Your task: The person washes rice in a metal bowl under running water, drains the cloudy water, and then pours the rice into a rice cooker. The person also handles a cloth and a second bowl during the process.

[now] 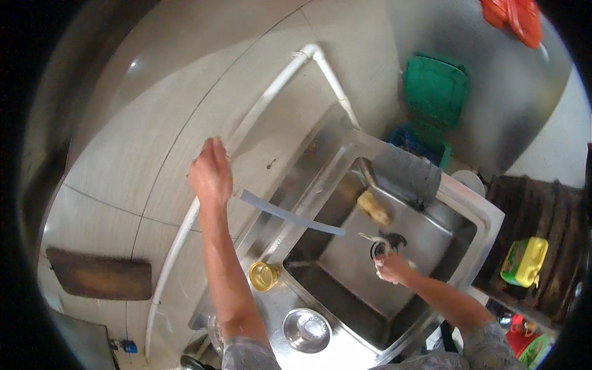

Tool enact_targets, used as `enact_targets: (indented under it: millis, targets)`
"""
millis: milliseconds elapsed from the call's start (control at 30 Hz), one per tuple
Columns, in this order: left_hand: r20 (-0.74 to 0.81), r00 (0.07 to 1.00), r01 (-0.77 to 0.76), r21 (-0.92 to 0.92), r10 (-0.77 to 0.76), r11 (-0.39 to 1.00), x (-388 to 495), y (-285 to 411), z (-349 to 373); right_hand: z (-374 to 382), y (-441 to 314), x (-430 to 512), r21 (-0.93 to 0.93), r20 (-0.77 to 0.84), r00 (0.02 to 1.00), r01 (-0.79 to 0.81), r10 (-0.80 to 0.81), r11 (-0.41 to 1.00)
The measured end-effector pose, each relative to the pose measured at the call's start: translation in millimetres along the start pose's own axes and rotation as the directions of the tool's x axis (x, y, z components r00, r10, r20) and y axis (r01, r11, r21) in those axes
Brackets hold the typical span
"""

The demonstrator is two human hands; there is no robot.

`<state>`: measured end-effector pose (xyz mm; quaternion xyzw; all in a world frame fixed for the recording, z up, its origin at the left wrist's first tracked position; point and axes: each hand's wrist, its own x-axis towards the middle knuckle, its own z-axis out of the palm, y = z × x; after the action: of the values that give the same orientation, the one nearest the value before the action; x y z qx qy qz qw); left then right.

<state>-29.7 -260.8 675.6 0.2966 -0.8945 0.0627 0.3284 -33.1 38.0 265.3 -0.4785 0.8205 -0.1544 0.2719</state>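
Note:
My left hand (pixel 212 173) is raised at the white wall pipe, beside the upper end of a pale flexible hose (pixel 291 215). Its fingers are bent together, and whatever lies beneath them is hidden. The hose slopes down over the stainless steel sink (pixel 351 277). Low in the basin, my right hand (pixel 393 268) grips a pale, stringy thing (pixel 368 237), mostly covered by the fingers. This hand is right by the round drain (pixel 378 249). A yellowish sponge-like piece (pixel 373 208) lies farther back on the basin floor.
A gold-coloured bowl (pixel 263 276) and a steel bowl (pixel 307 330) stand on the sink's ledge. Dark cloth (pixel 407 175) drapes over the far rim. Beyond it is a green lidded bin (pixel 434 92). A yellow plastic container (pixel 525 262) lies at right. White pipe (pixel 273 92) runs along the wall.

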Motion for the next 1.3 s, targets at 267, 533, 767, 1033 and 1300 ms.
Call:
enact_targets:
  millis: [267, 533, 767, 1033, 1300]
  targets:
    - [-0.557, 0.829, -0.122, -0.266, -0.049, 0.956, -66, 8, 33, -80, -34, 69, 0.384, -0.097, 0.957, -0.218, 0.273, 0.897]
    - [0.632, 0.774, 0.457, -0.589, 0.028, 0.667, -346, 7, 227, -119, -68, 61, 0.596, 0.003, 0.997, -0.069, 0.083, 0.8]
    - [0.993, 0.029, 1.0, -0.03, -0.117, -0.004, -304, 72, 252, -105, 3, 30, 0.996, 0.091, 0.86, -0.086, 0.502, -0.033]
    - [0.665, 0.64, 0.42, -0.723, 0.386, 0.549, -297, 132, 155, -74, 8, 39, 0.703, 0.575, 0.766, -0.284, 0.287, -0.652]
    - [0.734, 0.509, 0.816, -0.245, -0.45, 0.523, -335, 68, 274, -7, -29, 67, 0.765, 0.413, 0.825, -0.085, 0.385, -0.639]
